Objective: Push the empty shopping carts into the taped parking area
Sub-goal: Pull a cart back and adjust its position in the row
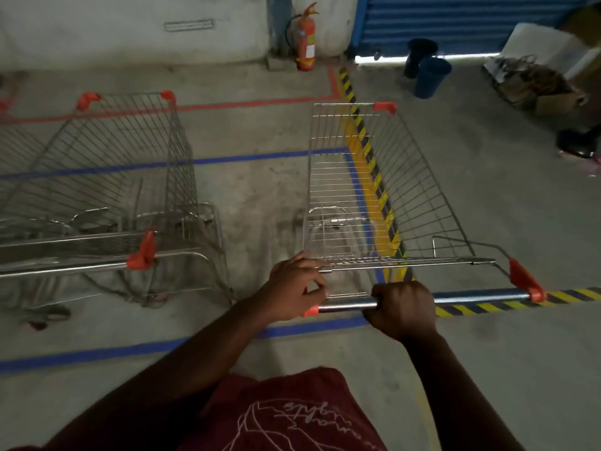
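An empty wire shopping cart (419, 190) with orange corner caps stands straight ahead, straddling the blue tape (247, 157) and a yellow-black floor stripe (374, 177). My right hand (403, 309) grips its steel handle bar (478, 295) near the middle. My left hand (297, 288) holds the bar's left end, with fingers touching the basket's rear rim. A second empty cart (107, 177) stands to the left inside the blue-taped area.
Red tape (247, 104) marks the floor farther back. A fire extinguisher (306, 40) stands by the wall. Two dark buckets (431, 76) and a pile of cardboard (536, 83) sit at the right rear near a blue shutter (455, 21). Bare concrete lies between the carts.
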Demonstrator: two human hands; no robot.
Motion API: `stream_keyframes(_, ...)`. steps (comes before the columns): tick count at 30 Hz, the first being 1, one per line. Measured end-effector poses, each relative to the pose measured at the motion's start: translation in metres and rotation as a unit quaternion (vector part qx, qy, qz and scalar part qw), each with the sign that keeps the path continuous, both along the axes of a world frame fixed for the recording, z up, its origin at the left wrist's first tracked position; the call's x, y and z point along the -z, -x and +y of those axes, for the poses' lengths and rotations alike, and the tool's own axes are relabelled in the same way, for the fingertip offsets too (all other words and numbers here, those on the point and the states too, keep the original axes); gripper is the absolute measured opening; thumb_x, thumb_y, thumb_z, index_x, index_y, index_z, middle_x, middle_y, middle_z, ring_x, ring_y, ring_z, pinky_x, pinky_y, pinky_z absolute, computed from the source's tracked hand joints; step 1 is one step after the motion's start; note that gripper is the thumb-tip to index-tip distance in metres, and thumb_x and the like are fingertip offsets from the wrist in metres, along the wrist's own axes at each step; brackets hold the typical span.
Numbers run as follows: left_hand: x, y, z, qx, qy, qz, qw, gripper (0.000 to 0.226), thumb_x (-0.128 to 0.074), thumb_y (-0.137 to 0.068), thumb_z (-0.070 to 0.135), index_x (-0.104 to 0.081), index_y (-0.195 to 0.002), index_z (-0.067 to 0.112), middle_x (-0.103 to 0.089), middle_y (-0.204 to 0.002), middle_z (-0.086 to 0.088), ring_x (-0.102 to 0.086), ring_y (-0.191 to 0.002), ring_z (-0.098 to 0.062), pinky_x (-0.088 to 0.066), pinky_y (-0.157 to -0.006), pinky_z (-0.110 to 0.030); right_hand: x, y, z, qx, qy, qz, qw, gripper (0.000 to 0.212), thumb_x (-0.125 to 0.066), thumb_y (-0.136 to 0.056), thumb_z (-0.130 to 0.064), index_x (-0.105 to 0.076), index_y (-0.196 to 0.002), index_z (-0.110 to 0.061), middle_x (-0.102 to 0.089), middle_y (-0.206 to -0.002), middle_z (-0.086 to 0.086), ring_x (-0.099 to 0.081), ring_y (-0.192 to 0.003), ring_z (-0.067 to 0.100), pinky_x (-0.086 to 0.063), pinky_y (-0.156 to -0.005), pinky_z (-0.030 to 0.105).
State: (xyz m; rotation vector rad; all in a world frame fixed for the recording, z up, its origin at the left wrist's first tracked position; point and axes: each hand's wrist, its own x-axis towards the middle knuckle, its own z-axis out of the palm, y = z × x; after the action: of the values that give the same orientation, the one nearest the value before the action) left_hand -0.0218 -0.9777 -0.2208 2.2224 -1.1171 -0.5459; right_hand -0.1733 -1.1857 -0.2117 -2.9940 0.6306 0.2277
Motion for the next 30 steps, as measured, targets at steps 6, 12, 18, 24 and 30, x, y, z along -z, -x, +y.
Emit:
stream_keyframes(6,-0.013,-0.024,0.037,-0.184,0.062,0.025,0.981,0.036,-0.075,-0.092,0.022,-0.068,-0.126,0.014,-0.069,-0.129,0.0,-0.063,-0.123,-0.017,-0.046,-0.108,-0.035,0.008,-0.025,0.021,-0.057,0.02,-0.052,0.997,0.033,-0.07,-0.058,-0.049,-0.058,-0.053,-0.018,-0.055,-0.045,0.002,-0.057,-0.04,0.03,-0.027,-0.051,0.023)
stream_keyframes(12,-0.02,-0.052,0.075,-0.234,0.085,0.025,0.968,0.04,-0.073,-0.094,0.024,-0.065,-0.132,0.016,-0.067,-0.134,0.001,-0.06,-0.126,-0.011,-0.041,-0.106,-0.02,0.008,-0.051,0.035,-0.089,0.019,-0.083,0.992,0.033,-0.067,-0.061,-0.048,-0.059,-0.054,-0.016,-0.056,-0.046,0.002,-0.057,-0.04,0.031,-0.036,-0.048,0.024)
stream_keyframes(18,-0.037,-0.081,0.127,-0.254,0.122,-0.042,0.959,0.031,-0.068,-0.096,0.017,-0.067,-0.127,0.016,-0.067,-0.133,0.003,-0.061,-0.124,-0.011,-0.04,-0.106,-0.014,0.01,-0.098,0.068,-0.105,0.061,-0.019,0.992,0.034,-0.07,-0.07,-0.051,-0.065,-0.064,-0.018,-0.066,-0.057,0.002,-0.067,-0.054,0.032,-0.046,-0.053,0.029)
stream_keyframes(24,-0.049,-0.103,0.197,-0.294,0.081,-0.1,0.947,0.055,-0.079,-0.079,0.037,-0.068,-0.127,0.013,-0.069,-0.121,0.0,-0.059,-0.114,-0.018,-0.047,-0.105,-0.048,0.011,-0.142,0.096,-0.098,0.085,0.019,0.991,0.032,-0.066,-0.071,-0.054,-0.069,-0.075,-0.022,-0.072,-0.071,0.002,-0.073,-0.069,0.029,-0.047,-0.06,0.029)
stream_keyframes(30,-0.018,-0.106,0.241,-0.314,-0.072,-0.098,0.942,0.097,-0.083,-0.068,0.065,-0.049,-0.15,0.028,-0.063,-0.134,0.011,-0.051,-0.136,-0.009,-0.013,-0.123,-0.047,0.01,-0.174,0.14,-0.107,0.089,0.011,0.99,0.037,-0.057,-0.079,-0.059,-0.072,-0.088,-0.027,-0.074,-0.083,-0.003,-0.074,-0.081,0.023,-0.047,-0.065,0.028)
